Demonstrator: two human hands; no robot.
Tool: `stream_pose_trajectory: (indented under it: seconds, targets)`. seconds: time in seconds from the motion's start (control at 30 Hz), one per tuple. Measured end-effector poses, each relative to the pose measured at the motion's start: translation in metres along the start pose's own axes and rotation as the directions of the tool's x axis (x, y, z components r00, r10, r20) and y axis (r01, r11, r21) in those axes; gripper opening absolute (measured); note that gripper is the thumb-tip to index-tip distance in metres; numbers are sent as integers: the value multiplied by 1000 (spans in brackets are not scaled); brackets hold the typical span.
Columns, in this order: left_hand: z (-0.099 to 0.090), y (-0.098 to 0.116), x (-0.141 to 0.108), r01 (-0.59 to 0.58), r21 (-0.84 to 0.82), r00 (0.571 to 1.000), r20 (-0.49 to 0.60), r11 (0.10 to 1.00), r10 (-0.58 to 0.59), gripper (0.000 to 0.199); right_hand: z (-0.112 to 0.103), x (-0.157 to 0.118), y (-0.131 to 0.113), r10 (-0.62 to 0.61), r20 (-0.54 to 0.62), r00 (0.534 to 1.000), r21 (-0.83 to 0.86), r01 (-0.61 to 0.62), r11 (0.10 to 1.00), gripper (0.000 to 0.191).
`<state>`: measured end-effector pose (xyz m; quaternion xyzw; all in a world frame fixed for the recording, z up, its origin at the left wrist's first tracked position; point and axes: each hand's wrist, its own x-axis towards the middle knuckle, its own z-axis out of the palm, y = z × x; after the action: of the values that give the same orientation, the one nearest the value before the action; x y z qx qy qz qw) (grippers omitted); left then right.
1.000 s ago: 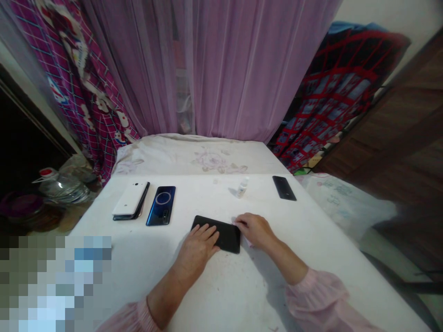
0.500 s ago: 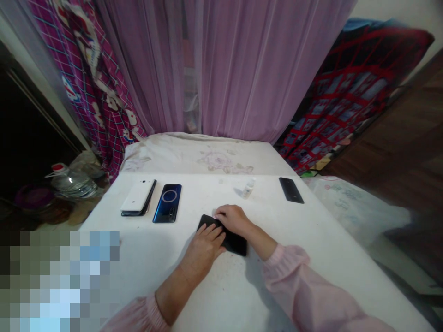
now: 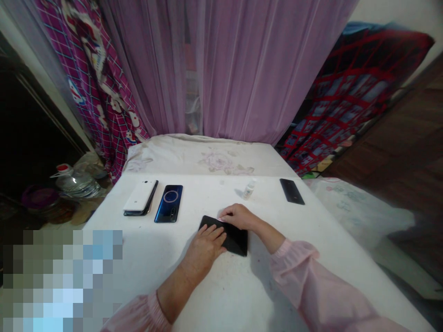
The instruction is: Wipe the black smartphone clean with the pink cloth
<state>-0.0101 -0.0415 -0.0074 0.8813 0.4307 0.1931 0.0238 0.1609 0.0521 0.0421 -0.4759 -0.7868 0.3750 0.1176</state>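
Observation:
A black phone (image 3: pixel 237 239) lies slanted on the white-covered table, glossy face up. My left hand (image 3: pixel 206 242) rests on its left part, fingers spread flat over the surface and thumb by the near edge. At the phone's far edge, my right hand (image 3: pixel 238 216) is closed in a pinch. A small whitish piece (image 3: pixel 220 219) shows at those fingertips; its material is too small to make out. Beyond the hands stands a small clear-and-white bottle (image 3: pixel 249 189).
To the left lie a blue phone (image 3: pixel 169 204) and a white phone (image 3: pixel 140 196) stacked on darker ones. Another dark phone (image 3: pixel 292 191) is near the right edge of the table (image 3: pixel 332 258). Purple curtains (image 3: pixel 242 69) hang behind. A large water bottle (image 3: pixel 78 182) stands off the left side.
My right hand has shifted slightly right along the phone's far edge, with the whitish piece. My left hand stays on the phone. The whole view has moved a little.

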Motion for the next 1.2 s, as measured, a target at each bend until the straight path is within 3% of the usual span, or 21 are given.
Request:
stream_pose_trajectory:
  seconds: [0.17, 0.27, 0.43, 0.6, 0.77, 0.97, 1.2]
  targets:
    - [-1, 2, 0, -6, -15, 1000, 15, 1000, 6, 31, -18, -36, 32, 38, 11, 999, 93, -39, 995, 22]
    - [0, 1, 0, -5, -24, 1000, 22, 1000, 5, 31, -21, -42, 39, 65, 18, 998, 102, -67, 993, 22]
    - [1, -1, 1, -37, -31, 999, 38, 999, 38, 31, -7, -17, 18, 71, -9, 997, 2, -71, 997, 17]
    - [-3, 2, 1, -41, -17, 999, 28, 999, 41, 31, 13, 17, -17, 104, -4, 995, 53, -104, 993, 18]
    - [-7, 3, 1, -39, -4, 999, 27, 999, 39, 31, 15, 26, -18, 53, 12, 999, 71, -53, 996, 18]
    - [-7, -1, 0, -42, -10, 999, 32, 999, 42, 32, -2, -5, 17, -7, 31, 999, 120, 3, 993, 19]
    - [-4, -2, -1, -53, -28, 998, 34, 998, 54, 34, -22, -48, 47, 63, 64, 996, 140, -71, 988, 25]
